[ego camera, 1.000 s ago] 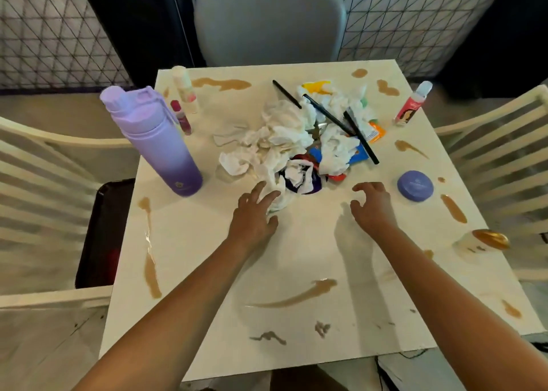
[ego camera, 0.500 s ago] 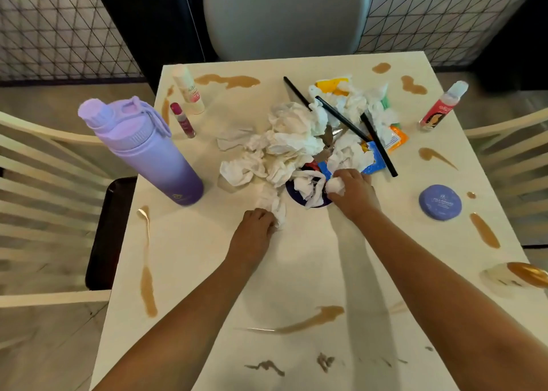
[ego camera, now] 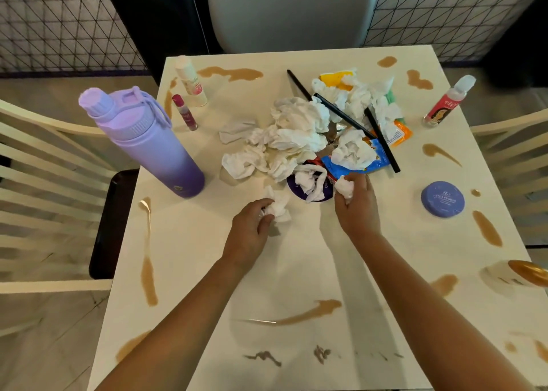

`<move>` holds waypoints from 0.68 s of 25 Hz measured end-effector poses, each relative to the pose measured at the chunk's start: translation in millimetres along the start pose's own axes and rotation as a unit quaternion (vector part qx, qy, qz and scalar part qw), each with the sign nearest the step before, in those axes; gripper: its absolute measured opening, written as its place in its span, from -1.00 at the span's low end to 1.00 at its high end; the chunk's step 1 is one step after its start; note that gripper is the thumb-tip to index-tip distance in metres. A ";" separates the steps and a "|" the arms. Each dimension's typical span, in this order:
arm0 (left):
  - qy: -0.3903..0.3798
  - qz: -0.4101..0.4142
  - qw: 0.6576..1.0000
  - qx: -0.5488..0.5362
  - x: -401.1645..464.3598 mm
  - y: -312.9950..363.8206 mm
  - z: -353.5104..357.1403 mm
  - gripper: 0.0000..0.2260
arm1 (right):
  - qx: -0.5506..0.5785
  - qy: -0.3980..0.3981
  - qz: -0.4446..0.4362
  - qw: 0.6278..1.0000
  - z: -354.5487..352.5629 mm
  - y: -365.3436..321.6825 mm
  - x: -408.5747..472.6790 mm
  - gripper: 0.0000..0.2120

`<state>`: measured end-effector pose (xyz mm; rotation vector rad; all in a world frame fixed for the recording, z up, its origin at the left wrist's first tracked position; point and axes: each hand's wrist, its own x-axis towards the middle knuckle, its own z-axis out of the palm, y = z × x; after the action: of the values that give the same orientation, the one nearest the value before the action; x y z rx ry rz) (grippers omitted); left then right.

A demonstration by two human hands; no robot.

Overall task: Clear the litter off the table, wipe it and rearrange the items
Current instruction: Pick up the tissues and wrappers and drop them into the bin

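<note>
Nearest me, brown spill streaks [ego camera: 308,312] smear the front of the square cream-white table [ego camera: 207,272]. Past them my left hand [ego camera: 247,232] has its fingers curled round a small crumpled white tissue [ego camera: 278,208] that lies on the tabletop, and my right hand [ego camera: 355,203] pinches a second white tissue wad [ego camera: 345,187] at the near edge of the litter. Just right of that sits a round lilac face-powder compact [ego camera: 442,198]. Beyond my hands the heap of crumpled white tissues and coloured wrappers [ego camera: 299,137] fills the table's middle, with thin black straws [ego camera: 381,140] lying across it. A tall lilac-to-purple water bottle [ego camera: 148,141] stands at the left, and a small red-labelled bottle [ego camera: 447,101] at the far right.
</note>
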<state>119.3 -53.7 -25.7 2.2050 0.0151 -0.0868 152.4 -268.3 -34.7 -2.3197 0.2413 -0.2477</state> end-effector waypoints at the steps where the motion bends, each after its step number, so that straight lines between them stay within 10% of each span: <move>1: 0.022 -0.001 0.999 -0.029 -4.4 5.6 -2.5 -0.74 | 0.017 0.003 0.000 1.000 -0.2 -5.4 -6.3 -0.74; 10: 0.097 -0.114 0.952 -0.268 -37.6 10.2 -54.6 -0.82 | 0.166 -0.097 -0.022 0.981 28.1 -76.4 -67.8 -0.66; 17: 0.084 -0.097 0.964 -0.231 -95.2 -40.9 -133.7 -0.75 | 0.120 -0.231 -0.158 0.953 81.7 -162.3 -130.0 -0.62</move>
<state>30.2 80.1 27.1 1.7327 0.3169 -0.0030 63.5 -69.1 13.9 -2.0918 -0.3774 0.1093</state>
